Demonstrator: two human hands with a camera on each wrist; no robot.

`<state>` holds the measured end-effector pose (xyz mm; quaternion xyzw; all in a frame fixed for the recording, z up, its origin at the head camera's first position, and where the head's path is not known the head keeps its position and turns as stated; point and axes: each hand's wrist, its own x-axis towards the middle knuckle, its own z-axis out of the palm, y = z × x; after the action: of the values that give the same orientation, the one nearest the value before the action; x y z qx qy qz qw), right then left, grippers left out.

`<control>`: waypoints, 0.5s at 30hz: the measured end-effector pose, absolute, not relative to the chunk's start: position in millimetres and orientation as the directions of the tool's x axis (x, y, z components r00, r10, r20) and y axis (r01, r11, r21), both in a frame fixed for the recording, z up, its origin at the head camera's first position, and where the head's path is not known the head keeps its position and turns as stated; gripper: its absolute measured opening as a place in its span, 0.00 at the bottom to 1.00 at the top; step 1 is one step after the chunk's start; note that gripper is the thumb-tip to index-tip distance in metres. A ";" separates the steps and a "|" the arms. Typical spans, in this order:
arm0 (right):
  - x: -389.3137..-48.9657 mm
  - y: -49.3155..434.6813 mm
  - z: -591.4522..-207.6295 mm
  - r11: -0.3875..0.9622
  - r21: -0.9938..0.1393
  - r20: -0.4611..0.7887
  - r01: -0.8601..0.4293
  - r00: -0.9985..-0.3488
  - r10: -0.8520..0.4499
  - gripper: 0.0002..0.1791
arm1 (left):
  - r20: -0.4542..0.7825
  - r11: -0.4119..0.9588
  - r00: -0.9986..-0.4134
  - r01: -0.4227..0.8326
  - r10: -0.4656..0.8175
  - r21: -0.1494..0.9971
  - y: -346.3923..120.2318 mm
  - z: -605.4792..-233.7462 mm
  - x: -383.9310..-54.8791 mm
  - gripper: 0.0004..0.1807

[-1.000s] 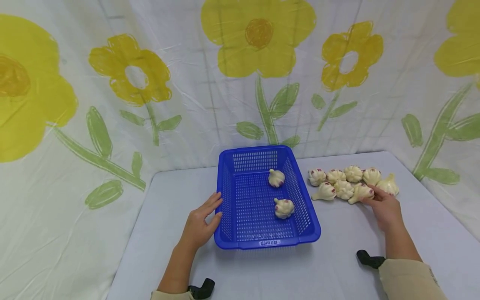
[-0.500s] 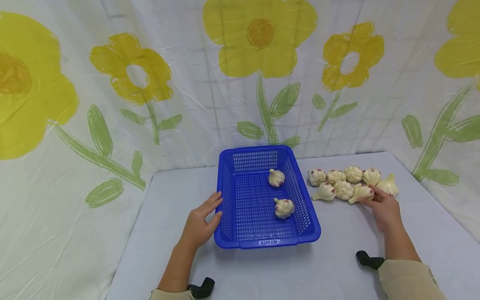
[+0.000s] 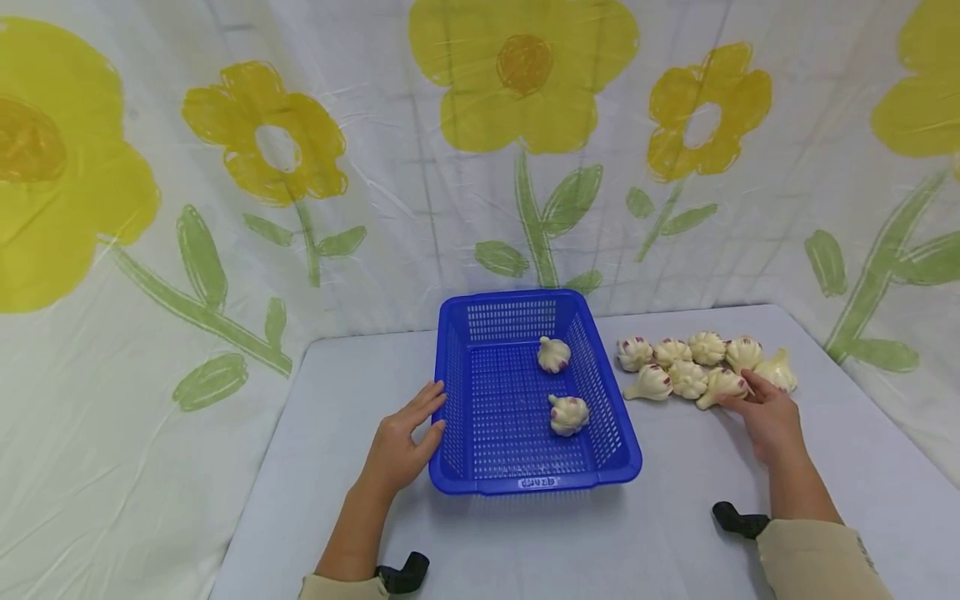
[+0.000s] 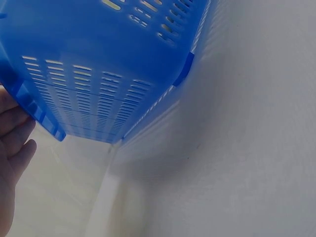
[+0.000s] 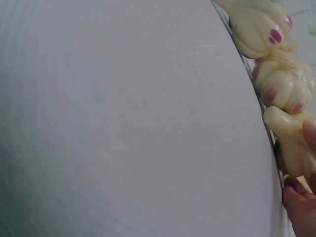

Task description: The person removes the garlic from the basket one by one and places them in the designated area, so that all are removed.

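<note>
My left hand [image 3: 399, 450] rests against the left rim of a blue plastic basket [image 3: 536, 485], its fingers fairly straight; the left wrist view has those fingers [image 4: 15, 133] beside the rim. Two garlic bulbs lie inside the basket, one farther back [image 3: 553, 356] and one nearer [image 3: 568, 415]. At the right, my right hand [image 3: 776, 421] pinches a garlic bulb [image 3: 722, 385] at the front of a cluster, and the bulb sits on the table. Seen from the right wrist, thumb and fingers lie on either side of this bulb [image 5: 291, 140], partly cut off by the frame edge.
Several more garlic bulbs [image 3: 687, 379] stand close together around the pinched one, right of the basket. A white cloth covers the table [image 3: 675, 475]. Behind it hangs a white curtain [image 3: 390, 250] printed with yellow flowers. Black wrist mounts [image 3: 738, 521] sit by the sleeves.
The head view has shifted very slightly. Both hands, the basket and the garlic bulbs stay in practically the same places.
</note>
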<state>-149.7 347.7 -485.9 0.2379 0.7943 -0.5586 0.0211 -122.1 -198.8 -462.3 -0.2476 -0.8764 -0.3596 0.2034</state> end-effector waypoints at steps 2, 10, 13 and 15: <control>-148.9 347.8 -485.4 0.281 -0.874 -0.292 0.398 -0.890 0.351 0.49 | 0.533 0.619 -0.796 0.579 0.288 0.531 -198.8 -462.7 -122.4 0.22; -145.3 346.4 -477.4 0.371 -0.853 -0.239 0.367 -0.907 0.348 0.50 | 0.526 0.621 -0.802 0.572 0.284 0.536 -198.4 -460.5 -121.2 0.22; -143.6 346.2 -472.5 0.391 -0.844 -0.222 0.368 -0.902 0.370 0.49 | 0.534 0.622 -0.796 0.577 0.285 0.529 -198.2 -460.4 -121.1 0.22; -142.6 346.0 -468.3 0.424 -0.828 -0.201 0.367 -0.900 0.386 0.48 | 0.538 0.622 -0.793 0.580 0.286 0.525 -198.1 -460.4 -121.0 0.22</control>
<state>-142.6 346.0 -468.3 0.2232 0.8438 -0.4879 -0.0097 -121.0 -198.1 -460.4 -0.2471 -0.8768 -0.3576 0.2058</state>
